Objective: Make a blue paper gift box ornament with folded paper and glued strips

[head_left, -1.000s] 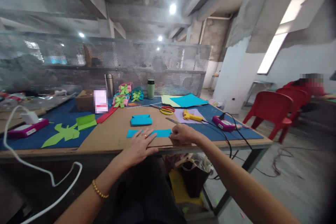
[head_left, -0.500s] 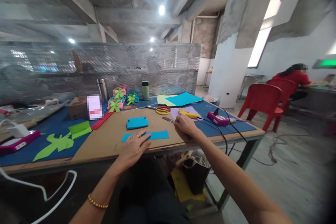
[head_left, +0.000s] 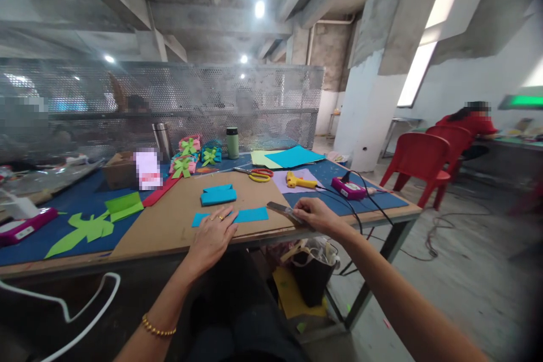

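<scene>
Seemingly for steadiness, left hand (head_left: 213, 233) presses long blue strip (head_left: 253, 215) | grip released | right hand (head_left: 317, 215) grasps flat grey metal tool (head_left: 278, 207)

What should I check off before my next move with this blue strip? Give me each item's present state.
1. Left hand resting on the blue strip: ok.
2. Right hand gripping the flat metal tool: ok.
3. Metal tool laid across the strip: not ok; its free end is near the strip's right end.
4. Scissors out of the way: ok, they lie farther back than the strip.
5. Glue gun hot or cold: cannot tell.
6. Strip flat beneath the left fingers: cannot tell, the hand covers that part.
</scene>
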### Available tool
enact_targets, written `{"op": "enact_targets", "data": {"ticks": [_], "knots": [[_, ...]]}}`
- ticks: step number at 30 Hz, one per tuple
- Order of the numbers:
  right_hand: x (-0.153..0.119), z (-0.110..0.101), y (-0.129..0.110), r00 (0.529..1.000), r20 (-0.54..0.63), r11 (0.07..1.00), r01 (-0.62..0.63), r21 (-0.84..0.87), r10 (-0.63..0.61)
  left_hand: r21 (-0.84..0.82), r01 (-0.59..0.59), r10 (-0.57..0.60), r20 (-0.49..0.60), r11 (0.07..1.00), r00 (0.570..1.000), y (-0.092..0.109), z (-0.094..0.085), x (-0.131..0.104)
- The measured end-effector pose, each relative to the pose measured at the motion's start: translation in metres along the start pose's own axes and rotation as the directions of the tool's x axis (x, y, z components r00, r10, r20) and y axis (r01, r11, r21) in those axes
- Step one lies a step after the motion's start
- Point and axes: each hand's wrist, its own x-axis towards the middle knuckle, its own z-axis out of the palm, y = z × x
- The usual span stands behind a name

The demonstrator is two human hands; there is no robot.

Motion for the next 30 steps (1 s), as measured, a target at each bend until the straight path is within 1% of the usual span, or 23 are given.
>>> {"op": "enact_targets", "data": {"ticks": [7, 10, 14, 17, 20, 26, 30], "knots": [[0.0025, 0.0022, -0.0112, 1.000, 0.030, 0.997, 0.003, 0.073, -0.005, 0.007, -0.009, 0.009, 0.003, 1.000, 1.000, -0.0006, 0.0005, -0.0005], [0.0003, 0.0013, -0.0100, 0.999, 0.039, 0.990, 0.022, 0.136, -0.027, 0.008, -0.005, 0.005, 0.014, 1.000, 1.000, -0.0002, -0.0006, -0.0006], [-0.0037, 0.0018, -0.0068, 0.994, 0.107, 0.961, -0.009, 0.275, -0.021, 0.009, 0.001, -0.001, 0.017, 1.000, 1.000, 0.0004, -0.0014, -0.0003], [-0.0042, 0.0039, -0.0051, 0.988, 0.138, 0.947, 0.024, 0.321, -0.072, 0.011, 0.000, 0.000, 0.012, 1.000, 1.000, 0.0004, -0.0013, -0.0002], [-0.0035, 0.0046, -0.0055, 0.984, 0.137, 0.946, 0.064, 0.317, -0.112, 0.006, 0.002, -0.002, 0.008, 1.000, 1.000, 0.0001, -0.0011, -0.0002], [-0.0038, 0.0006, -0.0090, 0.994, 0.089, 0.954, 0.027, 0.298, -0.056, 0.011, -0.010, 0.009, 0.013, 1.000, 1.000, -0.0007, -0.0011, -0.0006], [-0.0034, 0.0010, -0.0094, 0.992, 0.073, 0.942, 0.071, 0.329, -0.100, 0.009, -0.009, 0.009, 0.023, 1.000, 1.000, -0.0008, -0.0005, -0.0006]]}}
